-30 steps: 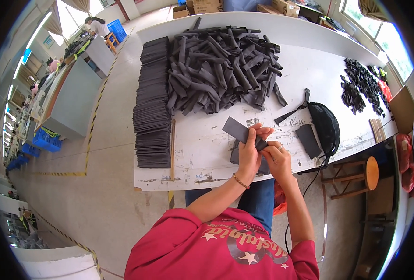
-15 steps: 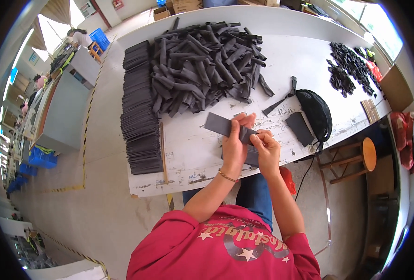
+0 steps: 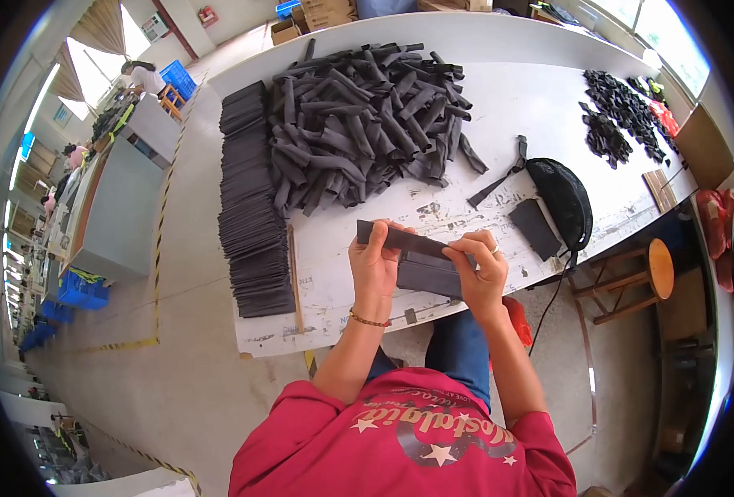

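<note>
Between my hands a dark grey fabric strip [image 3: 414,241] is stretched over the near edge of the white table. My left hand [image 3: 375,255] pinches its left end, thumb on top. At the right end, the thumb and fingers of my right hand [image 3: 480,269] close on it. Just beneath lie flat dark pieces [image 3: 430,274] on the table, partly covered by my right hand. A large loose heap of curled dark strips [image 3: 358,124] sits farther back. Along its left side runs a long, tightly packed row of flat strips [image 3: 251,199].
To the right are a black pouch [image 3: 564,203] with a strap and a flat dark piece [image 3: 535,229]. Small black pieces [image 3: 623,116] lie at the far right. A wooden stool [image 3: 658,263] stands beside the table. Another person [image 3: 145,79] sits far left.
My hands have moved apart, the left one leftward and the right one slightly right. The strip, bunched between them before, is now drawn out straighter.
</note>
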`<state>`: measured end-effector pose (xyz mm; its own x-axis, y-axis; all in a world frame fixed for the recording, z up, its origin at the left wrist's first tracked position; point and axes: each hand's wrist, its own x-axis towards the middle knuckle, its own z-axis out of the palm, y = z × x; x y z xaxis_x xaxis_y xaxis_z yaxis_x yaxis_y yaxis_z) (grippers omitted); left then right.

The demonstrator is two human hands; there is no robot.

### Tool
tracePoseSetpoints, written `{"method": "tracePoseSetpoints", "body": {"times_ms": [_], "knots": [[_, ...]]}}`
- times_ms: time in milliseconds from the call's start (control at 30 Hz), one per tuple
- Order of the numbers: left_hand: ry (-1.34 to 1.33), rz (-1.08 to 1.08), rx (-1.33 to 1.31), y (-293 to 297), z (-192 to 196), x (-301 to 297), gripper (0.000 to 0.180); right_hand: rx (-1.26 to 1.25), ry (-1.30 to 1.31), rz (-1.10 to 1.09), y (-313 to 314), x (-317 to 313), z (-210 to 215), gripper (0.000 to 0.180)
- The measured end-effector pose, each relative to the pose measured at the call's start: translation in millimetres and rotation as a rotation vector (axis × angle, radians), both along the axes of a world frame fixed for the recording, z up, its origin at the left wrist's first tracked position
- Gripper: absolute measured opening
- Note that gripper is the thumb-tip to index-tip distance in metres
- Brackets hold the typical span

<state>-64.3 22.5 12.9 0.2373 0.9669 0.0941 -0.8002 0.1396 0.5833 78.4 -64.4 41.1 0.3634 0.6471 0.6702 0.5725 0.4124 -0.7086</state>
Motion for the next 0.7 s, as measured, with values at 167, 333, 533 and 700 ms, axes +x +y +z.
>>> {"method": "tracePoseSetpoints", "body": {"times_ms": [167, 333, 533, 700], "knots": [[-0.014, -0.018, -0.019, -0.7, 0.2, -9.8, 0.017, -0.088, 0.158, 0.091, -4.9, 4.1, -1.0, 0.015], [0.034, -0.074, -0.010, -2.3, 5.4, -8.8, 0.017, -0.182, 0.491, 0.205, -4.0, 11.6, -15.5, 0.010], [0.196, 0.035, -0.105, 2.6, -2.7, -11.3, 0.020, -0.206, 0.390, 0.186, -2.5, 15.6, -10.1, 0.010], [0.360, 0.120, -0.111, 5.5, -3.2, -6.1, 0.019, -0.543, 0.546, 0.222, -6.2, 9.5, -16.2, 0.025]]}}
